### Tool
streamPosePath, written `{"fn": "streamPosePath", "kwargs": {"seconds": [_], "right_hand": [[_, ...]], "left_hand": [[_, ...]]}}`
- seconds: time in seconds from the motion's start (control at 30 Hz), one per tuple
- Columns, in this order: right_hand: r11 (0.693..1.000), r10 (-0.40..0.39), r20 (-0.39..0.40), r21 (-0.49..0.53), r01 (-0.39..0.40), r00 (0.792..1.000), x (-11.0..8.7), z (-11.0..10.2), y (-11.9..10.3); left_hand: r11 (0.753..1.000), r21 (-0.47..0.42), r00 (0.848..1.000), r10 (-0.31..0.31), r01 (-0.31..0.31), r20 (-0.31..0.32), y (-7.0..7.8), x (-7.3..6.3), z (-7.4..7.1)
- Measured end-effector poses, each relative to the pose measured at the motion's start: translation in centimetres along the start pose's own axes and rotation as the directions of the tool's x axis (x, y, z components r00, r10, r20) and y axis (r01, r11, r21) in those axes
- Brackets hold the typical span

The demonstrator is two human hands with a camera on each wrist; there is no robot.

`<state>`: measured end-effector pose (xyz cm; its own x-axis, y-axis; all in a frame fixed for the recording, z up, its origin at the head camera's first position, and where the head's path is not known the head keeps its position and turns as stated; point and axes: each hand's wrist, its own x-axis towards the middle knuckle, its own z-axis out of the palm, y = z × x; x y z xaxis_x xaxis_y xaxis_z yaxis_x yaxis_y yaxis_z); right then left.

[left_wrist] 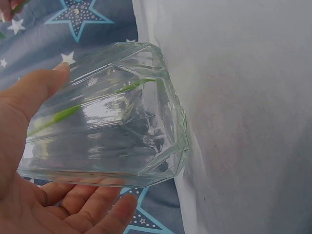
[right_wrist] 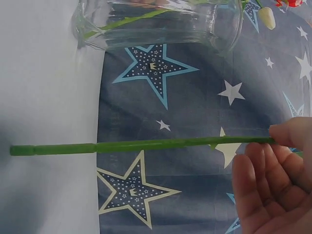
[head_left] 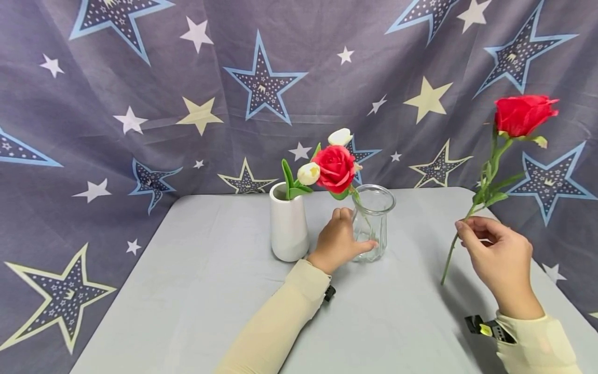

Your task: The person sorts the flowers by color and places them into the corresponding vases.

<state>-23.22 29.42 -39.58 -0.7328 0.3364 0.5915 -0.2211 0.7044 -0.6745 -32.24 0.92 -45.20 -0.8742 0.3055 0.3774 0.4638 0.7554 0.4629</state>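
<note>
My left hand (head_left: 337, 241) wraps around the clear glass vase (head_left: 376, 223), thumb on the near side and fingers on the far side. In the left wrist view the ribbed vase (left_wrist: 112, 117) spans between thumb and fingers. A red rose (head_left: 335, 169) leans left out of it, and its green stem (left_wrist: 66, 115) shows through the glass. To the right, my right hand (head_left: 502, 259) pinches a second red rose (head_left: 523, 115) by its stem, held upright at a slant above the table. The stem's lower end (right_wrist: 58, 149) hangs free below the fingers.
A white vase (head_left: 288, 228) with white tulips (head_left: 309, 173) and green leaves stands just left of my left hand. The grey-white table (head_left: 201, 291) ends at a star-patterned cloth (head_left: 154, 119) behind it and at the sides.
</note>
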Motion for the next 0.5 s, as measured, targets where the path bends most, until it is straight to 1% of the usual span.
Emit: {"fn": "streamPosePath", "kwargs": {"seconds": [0.23,0.33,0.5], "right_hand": [[1.0,0.007,0.008,-0.011,-0.007,1.0,-0.26,0.04,0.23],[1.0,-0.02,0.001,-0.019,0.02,1.0,-0.21,0.08,0.15],[0.996,-0.087,-0.011,-0.028,0.086,0.996,-0.04,0.22,-0.07]], "left_hand": [[1.0,0.0,1.0,-0.001,0.001,0.003,-0.08,0.02,0.13],[1.0,-0.002,1.0,-0.003,0.003,0.004,-0.07,0.01,0.1],[1.0,-0.002,1.0,0.001,-0.001,0.004,-0.05,0.01,0.05]]}}
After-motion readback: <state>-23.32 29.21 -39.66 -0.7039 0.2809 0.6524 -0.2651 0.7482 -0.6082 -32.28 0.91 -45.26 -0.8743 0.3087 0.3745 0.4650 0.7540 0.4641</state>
